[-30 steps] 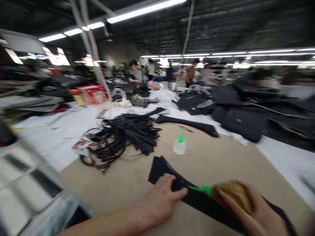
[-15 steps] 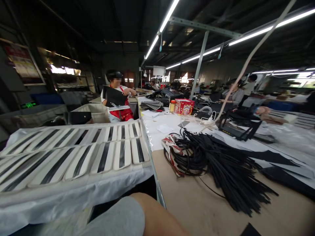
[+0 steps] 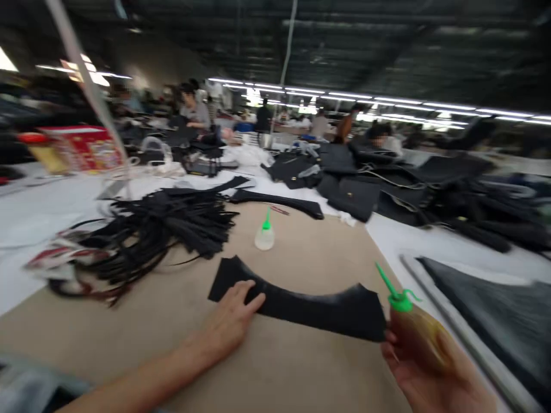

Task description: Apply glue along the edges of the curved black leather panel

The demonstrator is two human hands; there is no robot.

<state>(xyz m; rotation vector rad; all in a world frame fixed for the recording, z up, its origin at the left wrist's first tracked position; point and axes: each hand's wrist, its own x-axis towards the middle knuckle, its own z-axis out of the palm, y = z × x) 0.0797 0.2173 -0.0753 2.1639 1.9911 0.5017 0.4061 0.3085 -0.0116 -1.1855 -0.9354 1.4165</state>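
Swinging back from the side racks, the view is again taking in the bench. Left hand (image 3: 232, 318), open and flat, is pressing the curved black piece (image 3: 301, 304) onto the board; right hand (image 3: 430, 367) is gripping the glue bottle (image 3: 415, 330). Keeping the piece pinned should steady gluing.

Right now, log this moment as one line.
left hand: flat on black curved piece | right hand: grip on glue bottle, green nozzle up | second bottle beyond | surface: brown board
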